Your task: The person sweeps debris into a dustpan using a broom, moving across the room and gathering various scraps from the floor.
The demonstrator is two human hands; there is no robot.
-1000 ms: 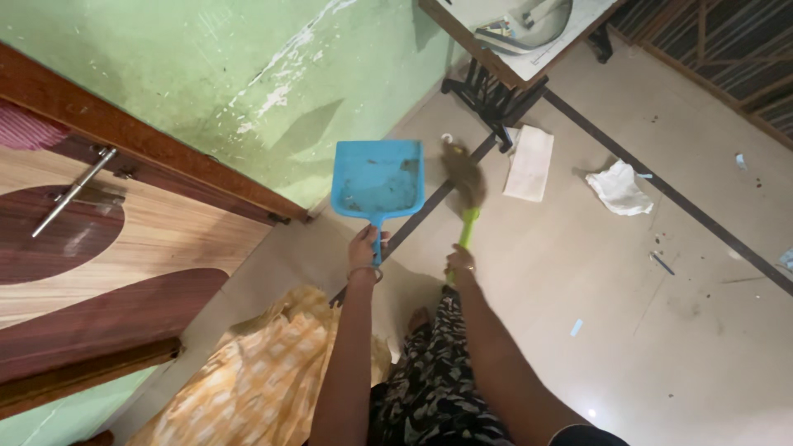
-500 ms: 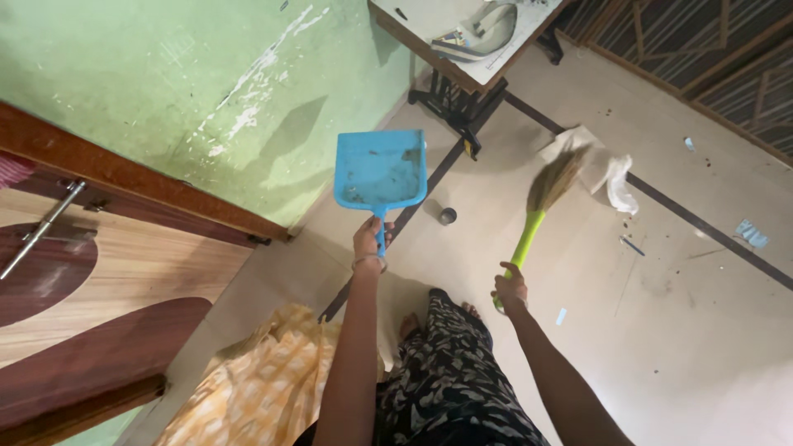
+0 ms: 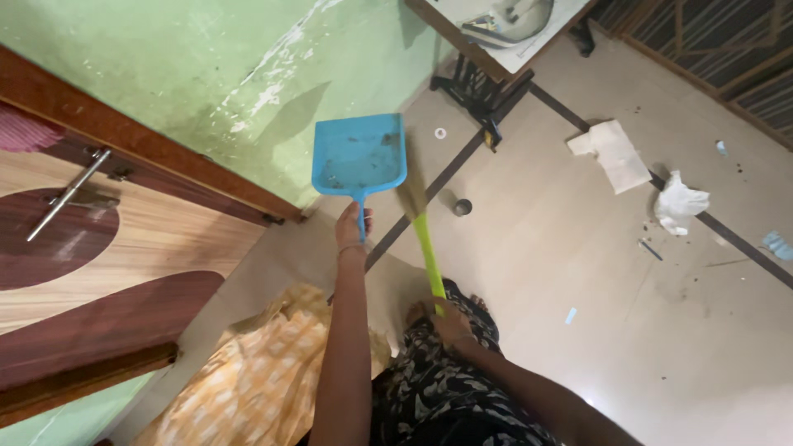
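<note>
1. Moved since half a second ago: broom (image 3: 423, 231), then swung out to the right with its bristles near the white paper, now drawn in with its bristle head just beside the right edge of the dustpan; right hand lower and closer to the body. Dustpan shifted only slightly left.
2. Left hand (image 3: 353, 225): closed around the short handle of the blue dustpan (image 3: 358, 157), which is held up off the floor in front of the green wall (image 3: 206, 91), a few dark specks lying in its tray.
3. Right hand (image 3: 450, 320): closed around the lower end of the broom's green handle, over the dark patterned garment (image 3: 438, 388); bristles blurred.
4. Floor (image 3: 578, 281), right side: white paper sheet (image 3: 615, 153), crumpled white cloth (image 3: 679, 202), small blue scraps and dark grit. Small round tin (image 3: 462, 206) beside the dark floor stripe, near the bristles.
5. Other: wooden door (image 3: 99, 272) at left; yellow checked cloth (image 3: 248, 380) at bottom; black-framed tabletop (image 3: 529, 49) at top edge.
6. Risk, judged: dustpan held raised and tilted; a bump from the bristles could shake the specks back out.
7. Risk, judged: a low sweep could knock the tin rolling.
8. Risk, judged: a wide stroke could scatter grit farther toward the far edge of the floor.
</note>
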